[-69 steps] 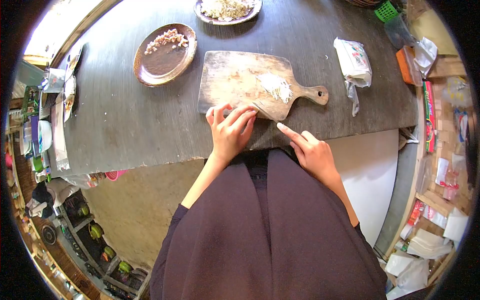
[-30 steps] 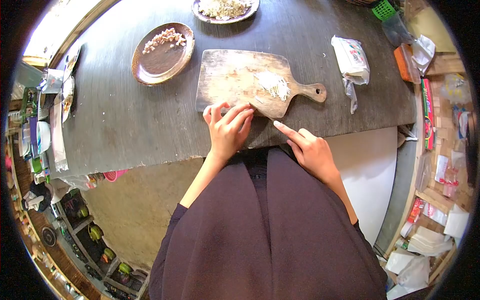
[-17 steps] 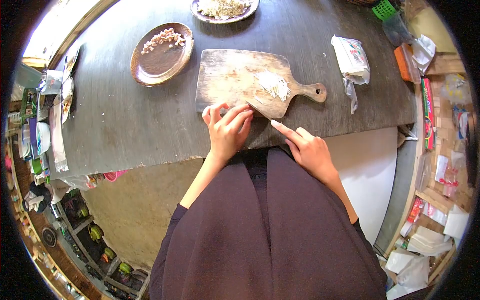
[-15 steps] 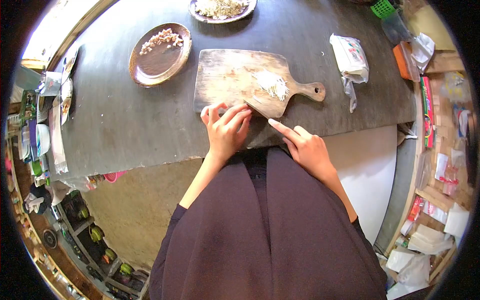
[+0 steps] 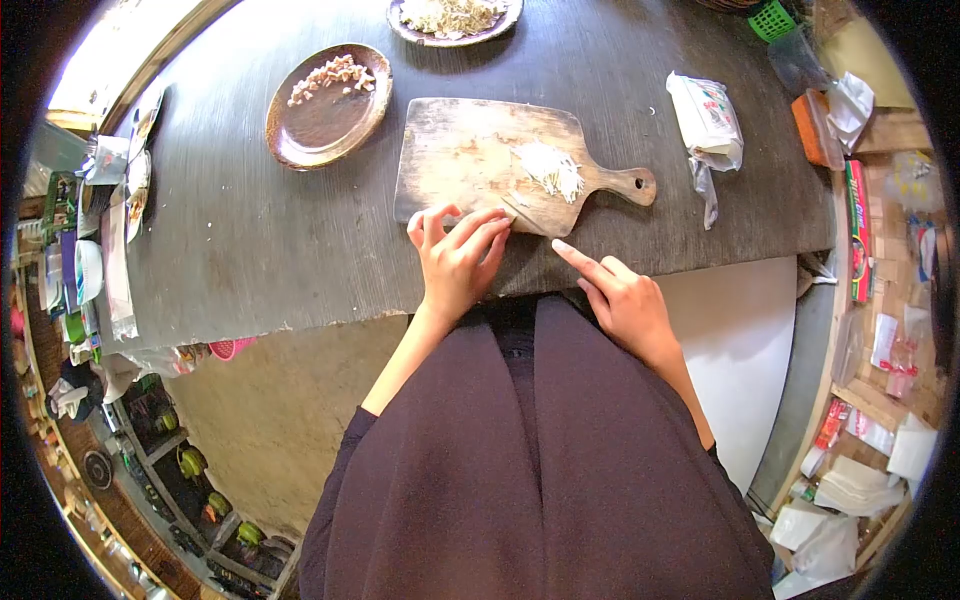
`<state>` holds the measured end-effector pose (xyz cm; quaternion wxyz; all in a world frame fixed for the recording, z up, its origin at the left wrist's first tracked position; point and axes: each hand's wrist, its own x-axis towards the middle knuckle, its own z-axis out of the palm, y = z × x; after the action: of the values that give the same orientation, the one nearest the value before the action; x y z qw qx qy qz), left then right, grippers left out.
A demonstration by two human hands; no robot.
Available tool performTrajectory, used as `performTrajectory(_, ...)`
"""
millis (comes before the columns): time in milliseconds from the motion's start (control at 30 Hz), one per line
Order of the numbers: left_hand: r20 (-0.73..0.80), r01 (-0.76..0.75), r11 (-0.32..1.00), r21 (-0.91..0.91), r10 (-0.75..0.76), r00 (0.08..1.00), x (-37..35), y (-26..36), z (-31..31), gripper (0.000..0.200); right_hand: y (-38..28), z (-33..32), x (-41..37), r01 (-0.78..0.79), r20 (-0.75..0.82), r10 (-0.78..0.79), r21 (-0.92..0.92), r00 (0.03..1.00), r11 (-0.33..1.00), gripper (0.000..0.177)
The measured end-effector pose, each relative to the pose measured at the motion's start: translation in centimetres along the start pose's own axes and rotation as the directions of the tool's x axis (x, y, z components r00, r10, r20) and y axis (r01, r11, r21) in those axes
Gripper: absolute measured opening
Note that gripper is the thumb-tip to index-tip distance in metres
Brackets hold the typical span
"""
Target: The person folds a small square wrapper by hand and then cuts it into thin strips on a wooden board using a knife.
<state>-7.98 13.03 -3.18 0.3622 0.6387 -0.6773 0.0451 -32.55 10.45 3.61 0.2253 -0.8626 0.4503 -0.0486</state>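
A wooden cutting board (image 5: pixel 455 150) with a handle lies near the table's front edge. On its right half rests a small pile of thin white shreds (image 5: pixel 552 170). At the board's lower edge, my left hand (image 5: pixel 460 250) has bent fingers pressed down on a small piece whose kind I cannot make out. My right hand (image 5: pixel 630 305) is closed around a knife, its index finger stretched along the top. The knife blade (image 5: pixel 533 219) slants over the board's front edge, its tip beside my left fingertips. My palm hides the knife's handle.
Behind the board stand a brown plate (image 5: pixel 320 125) with small pinkish-brown pieces and another plate (image 5: pixel 455 40) of pale shreds. A white plastic packet (image 5: pixel 705 120) lies to the right. An orange container (image 5: pixel 815 130) sits at the right edge, and utensils line the left edge.
The whole view has shifted slightly. My right hand and the knife have moved a little to the right against the board. My left hand keeps its bent grip by the blade.
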Motion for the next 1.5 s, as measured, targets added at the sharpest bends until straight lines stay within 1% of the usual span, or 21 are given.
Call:
performTrajectory(367, 0.0, -0.005, 1.0, 0.007, 0.005, 1.0, -0.1, -0.1, 0.1, 0.02, 0.0, 0.5, 0.1, 0.022, 0.009, -0.022, 0.032, 1.0, 0.999, 0.06)
performTrajectory(467, 0.012, -0.003, 1.0, -0.007, 0.003, 1.0, -0.3, -0.3, 0.1, 0.019, -0.1, 1.0, 0.5, 0.021, 0.015, -0.021, -0.013, 1.0, 1.0, 0.061)
performTrajectory(533, 0.026, -0.002, 1.0, -0.028, 0.002, 1.0, -0.3, -0.3, 0.2, 0.018, 0.1, 1.5, 0.8, 0.042, -0.016, -0.043, -0.041, 0.999, 0.998, 0.062)
performTrajectory(667, 0.008, -0.004, 1.0, -0.021, 0.004, 1.0, -0.4, -0.3, 0.3, 0.018, 0.1, 1.4, 0.9, 0.054, -0.023, -0.055, -0.049, 0.998, 0.997, 0.063)
performTrajectory(767, 0.009, -0.002, 1.0, -0.025, 0.002, 1.0, -0.4, -0.4, 0.3, 0.019, 0.3, 0.7, 0.2, 0.035, 0.004, -0.035, -0.067, 0.999, 0.997, 0.062)
performTrajectory(833, 0.01, 0.003, 0.999, -0.033, -0.003, 1.0, -0.4, -0.3, 0.2, 0.019, 0.5, 0.6, -0.1, 0.009, -0.009, -0.01, -0.031, 1.0, 0.999, 0.061)
performTrajectory(933, 0.007, 0.001, 1.0, -0.026, -0.001, 1.0, -0.3, -0.2, 0.2, 0.02, 0.6, 0.7, -0.1, 0.003, -0.006, -0.004, -0.044, 1.0, 0.999, 0.06)
performTrajectory(1133, 0.008, -0.004, 1.0, -0.029, 0.004, 1.0, -0.4, -0.4, 0.3, 0.02, 0.1, 0.5, -0.1, 0.023, 0.009, -0.023, -0.005, 1.0, 1.0, 0.062)
performTrajectory(1267, 0.009, -0.001, 1.0, -0.022, 0.001, 1.0, -0.3, -0.4, 0.2, 0.019, 0.1, 0.6, 0.0, 0.022, 0.014, -0.022, -0.015, 1.0, 1.0, 0.062)
performTrajectory(1467, 0.013, 0.001, 1.0, -0.028, -0.001, 1.0, -0.4, -0.4, 0.2, 0.018, 0.1, 0.8, 0.4, 0.032, 0.005, -0.032, 0.005, 0.999, 0.999, 0.062)
performTrajectory(1500, 0.02, 0.005, 0.999, -0.032, -0.004, 1.0, -0.4, -0.4, 0.2, 0.018, 0.2, 1.2, 0.6, 0.035, -0.009, -0.035, -0.002, 0.999, 0.999, 0.059)
